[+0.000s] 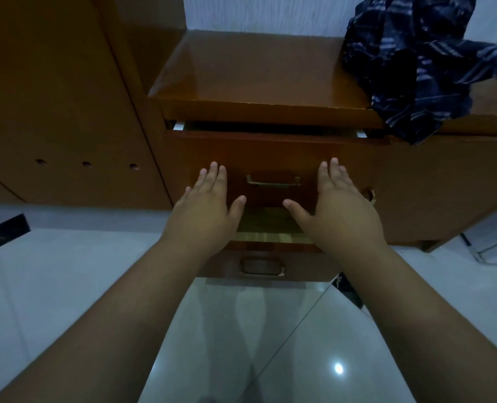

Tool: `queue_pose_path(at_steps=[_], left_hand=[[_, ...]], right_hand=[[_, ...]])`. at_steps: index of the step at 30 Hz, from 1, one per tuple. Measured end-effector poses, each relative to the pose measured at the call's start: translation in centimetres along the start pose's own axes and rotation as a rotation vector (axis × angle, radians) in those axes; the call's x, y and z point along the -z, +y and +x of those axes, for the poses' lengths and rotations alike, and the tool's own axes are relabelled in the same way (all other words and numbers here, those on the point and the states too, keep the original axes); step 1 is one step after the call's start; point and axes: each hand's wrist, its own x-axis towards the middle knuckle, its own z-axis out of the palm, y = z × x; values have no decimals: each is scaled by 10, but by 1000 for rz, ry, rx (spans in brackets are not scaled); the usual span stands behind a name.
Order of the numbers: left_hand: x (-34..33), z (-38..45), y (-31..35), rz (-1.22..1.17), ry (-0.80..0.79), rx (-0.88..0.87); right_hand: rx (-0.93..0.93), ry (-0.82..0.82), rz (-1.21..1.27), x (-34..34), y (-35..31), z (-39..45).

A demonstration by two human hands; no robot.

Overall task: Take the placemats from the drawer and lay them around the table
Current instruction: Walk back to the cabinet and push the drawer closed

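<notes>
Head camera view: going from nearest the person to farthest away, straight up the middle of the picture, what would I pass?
Glossy floor tiles → lower drawer's handle → upper drawer's handle, between the left hand and right hand → gap above the slightly open upper drawer → cabinet top → white wall.

A home interior was indicated: a varnished wooden cabinet (258, 68), glossy floor tiles (241, 344), and crumpled striped clothing (415, 68) were noted.
</notes>
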Motion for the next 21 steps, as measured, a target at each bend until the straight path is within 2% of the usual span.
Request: queue_pose_path(at_steps=[17,21], left_hand=[[5,30,-6,-80,-38,30],[7,22,0,-66,9,3]], right_hand=[[-69,-117,103,4,6,29],[-46,-66,150,5,8,22]])
